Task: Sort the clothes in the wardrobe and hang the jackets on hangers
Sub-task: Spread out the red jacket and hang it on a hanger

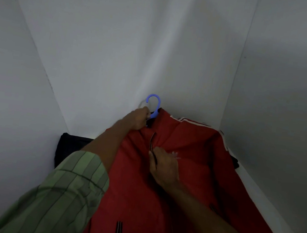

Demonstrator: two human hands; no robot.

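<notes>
White wardrobe interior (119, 42). Left hand (138, 118) grips blue hanger (155, 106) at red jacket (180, 169) collar; right hand (163, 165) apparently pinches the zipper edge.

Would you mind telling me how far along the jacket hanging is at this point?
Done: the blue hanger already sits in the red jacket's collar. In hand: the left hand grips the hanger's neck while the right hand pinches the zip edge. Left: hanging it up, plus the dark clothes behind.
</notes>
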